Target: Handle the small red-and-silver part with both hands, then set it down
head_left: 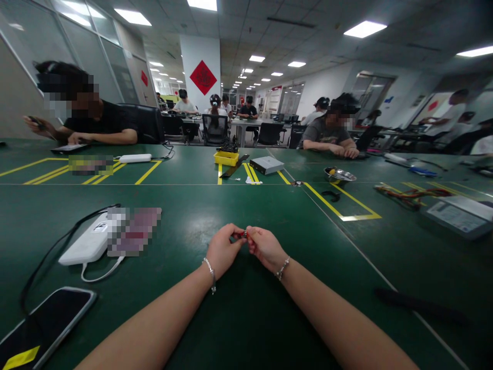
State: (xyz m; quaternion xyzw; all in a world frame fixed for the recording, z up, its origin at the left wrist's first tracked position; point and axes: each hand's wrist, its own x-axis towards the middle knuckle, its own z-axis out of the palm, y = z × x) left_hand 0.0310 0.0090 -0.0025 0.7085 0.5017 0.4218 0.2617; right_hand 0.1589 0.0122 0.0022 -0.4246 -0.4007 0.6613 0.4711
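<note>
My left hand (pixel 224 250) and my right hand (pixel 265 247) meet over the green table (pixel 269 308), fingertips pinched together. Between them sits a tiny dark and red part (pixel 244 234), too small to name. Both hands are closed on it. Each wrist wears a thin bracelet. Both forearms reach in from the bottom edge.
A white power bank (pixel 87 245) with a cable lies left, a phone (pixel 46 324) at the bottom left. A yellow tray (pixel 226 157), a grey box (pixel 266 164), a metal bowl (pixel 339 175), coloured wires (pixel 412 195) and a silver unit (pixel 460 216) sit further off. Other people sit across the table.
</note>
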